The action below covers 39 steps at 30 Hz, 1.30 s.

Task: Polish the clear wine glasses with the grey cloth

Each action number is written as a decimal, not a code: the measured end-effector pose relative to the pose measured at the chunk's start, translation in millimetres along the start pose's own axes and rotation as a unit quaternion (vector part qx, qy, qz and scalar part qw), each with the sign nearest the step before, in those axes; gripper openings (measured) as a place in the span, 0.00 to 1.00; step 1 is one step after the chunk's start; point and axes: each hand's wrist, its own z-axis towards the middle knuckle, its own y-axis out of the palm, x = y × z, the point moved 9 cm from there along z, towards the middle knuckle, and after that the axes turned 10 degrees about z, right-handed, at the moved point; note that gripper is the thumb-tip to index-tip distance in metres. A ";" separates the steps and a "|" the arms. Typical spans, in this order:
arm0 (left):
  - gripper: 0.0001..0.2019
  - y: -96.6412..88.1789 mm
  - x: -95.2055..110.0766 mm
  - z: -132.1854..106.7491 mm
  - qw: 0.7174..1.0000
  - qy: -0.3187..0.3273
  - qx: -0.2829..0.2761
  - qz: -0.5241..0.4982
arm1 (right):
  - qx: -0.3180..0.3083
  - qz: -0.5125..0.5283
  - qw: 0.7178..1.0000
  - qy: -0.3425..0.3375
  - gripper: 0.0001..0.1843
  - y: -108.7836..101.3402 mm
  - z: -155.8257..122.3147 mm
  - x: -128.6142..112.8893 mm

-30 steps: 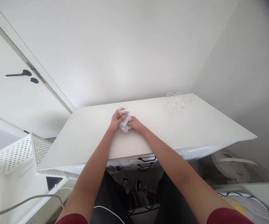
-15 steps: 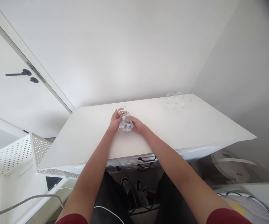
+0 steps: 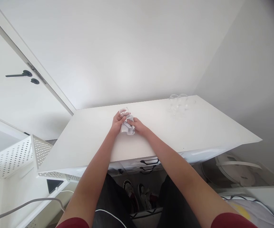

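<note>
Just above the white tabletop (image 3: 87, 136), my left hand (image 3: 117, 123) is closed around a clear drinking glass (image 3: 124, 110), whose rim tilts up and away from me. My right hand (image 3: 139, 125) grips a crumpled pale grey cloth (image 3: 127, 127) and presses it to the glass's near part. The cloth hides the lower end of the glass and some fingertips of both hands. Its loose end hangs down between my wrists.
Several clear stemmed glasses (image 3: 178, 103) stand at the back right of the tabletop, near the wall. Black drawer handles (image 3: 149, 161) show below the front edge. A white perforated rack (image 3: 10, 155) is on the left, with a grey cable (image 3: 32, 201) running past it.
The cloth has shifted and been re-bunched, its loose end now hanging a little lower. My right fingers have moved slightly over it. The glass stays in my left hand.
</note>
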 end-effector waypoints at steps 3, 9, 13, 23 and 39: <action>0.34 -5.0 1.5 0.7 0.999 0.015 0.026 0.016 | 0.041 -0.100 0.993 -0.049 0.21 -3.7 2.9 -5.2; 0.32 -0.4 -4.1 -0.7 1.000 -0.021 -0.011 -0.020 | 0.018 0.019 0.999 0.034 0.24 -0.8 3.5 15.1; 0.33 -1.2 -1.0 -0.2 0.999 -0.006 -0.015 -0.037 | 0.062 0.081 0.995 0.007 0.24 -15.9 8.4 11.8; 0.40 -28.6 11.3 0.0 0.989 0.085 0.121 0.030 | 0.143 0.153 0.978 0.026 0.23 -38.5 12.9 17.3; 0.34 9.0 37.6 -12.9 0.958 0.135 0.083 0.237 | 0.165 0.012 0.986 0.003 0.22 -41.1 7.2 11.5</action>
